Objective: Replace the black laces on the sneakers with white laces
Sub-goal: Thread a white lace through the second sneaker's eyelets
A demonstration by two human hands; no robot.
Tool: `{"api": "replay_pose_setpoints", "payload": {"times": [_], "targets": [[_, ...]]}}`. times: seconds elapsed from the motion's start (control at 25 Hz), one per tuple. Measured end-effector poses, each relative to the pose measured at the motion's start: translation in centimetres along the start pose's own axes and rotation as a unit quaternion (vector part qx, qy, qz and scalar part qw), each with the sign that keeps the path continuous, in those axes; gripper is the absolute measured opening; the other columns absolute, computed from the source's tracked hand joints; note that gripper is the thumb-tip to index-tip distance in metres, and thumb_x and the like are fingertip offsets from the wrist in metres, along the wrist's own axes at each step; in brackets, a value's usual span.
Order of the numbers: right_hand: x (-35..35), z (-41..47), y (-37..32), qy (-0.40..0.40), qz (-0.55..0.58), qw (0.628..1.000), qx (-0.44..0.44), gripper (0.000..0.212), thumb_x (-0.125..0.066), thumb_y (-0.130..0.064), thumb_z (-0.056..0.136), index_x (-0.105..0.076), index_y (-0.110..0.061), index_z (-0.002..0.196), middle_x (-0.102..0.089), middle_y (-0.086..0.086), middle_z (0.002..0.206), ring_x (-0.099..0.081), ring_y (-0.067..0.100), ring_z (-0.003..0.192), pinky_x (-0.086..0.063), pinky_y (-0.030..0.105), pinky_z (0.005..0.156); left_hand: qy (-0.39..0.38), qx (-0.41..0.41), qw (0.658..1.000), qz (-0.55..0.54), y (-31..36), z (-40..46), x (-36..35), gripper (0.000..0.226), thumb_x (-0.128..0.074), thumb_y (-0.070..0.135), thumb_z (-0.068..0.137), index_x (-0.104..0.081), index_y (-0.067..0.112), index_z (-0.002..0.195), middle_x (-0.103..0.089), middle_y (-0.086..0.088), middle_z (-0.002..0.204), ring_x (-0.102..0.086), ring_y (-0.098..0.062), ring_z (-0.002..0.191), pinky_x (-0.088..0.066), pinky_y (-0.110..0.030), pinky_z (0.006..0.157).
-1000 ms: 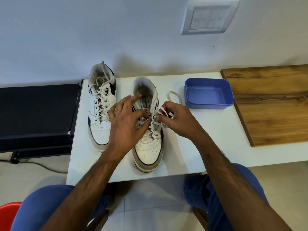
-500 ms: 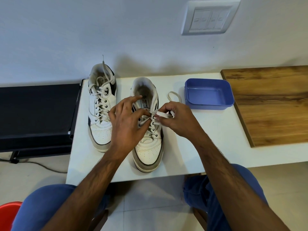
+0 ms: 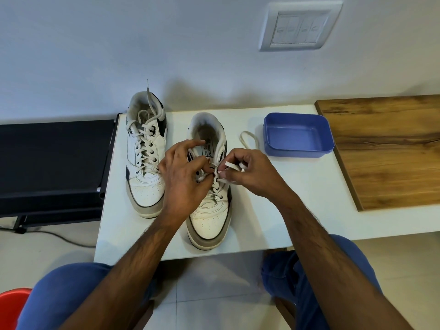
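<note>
Two white sneakers with dark trim stand on a white table (image 3: 297, 210), toes toward me. The left sneaker (image 3: 145, 163) is laced with white lace, one end sticking up against the wall. The right sneaker (image 3: 209, 215) has white lace in its lower eyelets. My left hand (image 3: 183, 177) rests over its tongue, thumb and fingers curled at the eyelets, pinching the lace. My right hand (image 3: 247, 172) pinches the white lace (image 3: 231, 166) beside the right-side eyelets. A loose loop of that lace (image 3: 248, 136) trails on the table behind my right hand.
A blue plastic tray (image 3: 298, 135) sits right of the sneakers. A wooden board (image 3: 390, 148) covers the table's right part. A black bench (image 3: 52, 163) adjoins the table's left side. A wall switch plate (image 3: 300, 26) hangs above. A red stool edge (image 3: 12, 306) shows bottom left.
My right hand has shifted the lace end slightly up and outward at the right eyelets. My left hand has stayed on the tongue with small finger movements.
</note>
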State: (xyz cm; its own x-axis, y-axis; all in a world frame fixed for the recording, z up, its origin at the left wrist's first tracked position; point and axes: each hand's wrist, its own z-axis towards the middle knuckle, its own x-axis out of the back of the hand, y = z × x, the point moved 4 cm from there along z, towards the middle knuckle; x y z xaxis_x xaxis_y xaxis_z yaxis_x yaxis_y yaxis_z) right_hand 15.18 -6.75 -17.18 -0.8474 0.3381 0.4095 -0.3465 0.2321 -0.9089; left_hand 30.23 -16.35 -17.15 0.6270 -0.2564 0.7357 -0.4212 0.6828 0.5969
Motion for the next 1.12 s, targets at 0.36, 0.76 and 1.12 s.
{"api": "replay_pose_setpoints", "payload": {"times": [0.36,0.76,1.12], "targets": [[0.38,-0.03,-0.02,-0.009,-0.025,1.000,0.003,0.014,-0.075,-0.010,0.089,-0.070,-0.023,0.090,-0.073,-0.011,0.091,-0.067,0.011,0.092,-0.052,0.028,0.084,-0.059,-0.031,0.998,0.009,-0.40,0.11,0.69,0.017,-0.058,0.043,0.089,-0.070,0.032,0.094,-0.041,0.010,0.152,-0.030,-0.022,0.141,-0.019,-0.045,0.105],[0.46,-0.06,0.00,0.014,-0.013,1.000,-0.013,0.013,-0.078,-0.012,0.085,-0.075,-0.023,0.090,-0.074,-0.010,0.086,-0.065,0.013,0.083,-0.052,0.026,0.073,-0.100,-0.025,0.994,0.044,-0.22,0.32,-0.18,0.004,-0.070,0.030,0.088,-0.068,0.029,0.092,-0.036,0.007,0.152,-0.023,-0.025,0.142,-0.023,-0.055,0.107],[0.52,-0.09,-0.52,0.032,0.052,0.998,-0.028,0.022,-0.083,-0.007,0.079,-0.069,-0.014,0.095,-0.075,-0.003,0.088,-0.069,0.009,0.087,-0.052,0.021,0.074,-0.084,0.002,0.996,0.030,-0.16,0.50,0.03,0.010,-0.075,0.032,0.081,-0.067,0.033,0.087,-0.042,0.011,0.146,-0.026,-0.021,0.137,-0.022,-0.045,0.100]]}}
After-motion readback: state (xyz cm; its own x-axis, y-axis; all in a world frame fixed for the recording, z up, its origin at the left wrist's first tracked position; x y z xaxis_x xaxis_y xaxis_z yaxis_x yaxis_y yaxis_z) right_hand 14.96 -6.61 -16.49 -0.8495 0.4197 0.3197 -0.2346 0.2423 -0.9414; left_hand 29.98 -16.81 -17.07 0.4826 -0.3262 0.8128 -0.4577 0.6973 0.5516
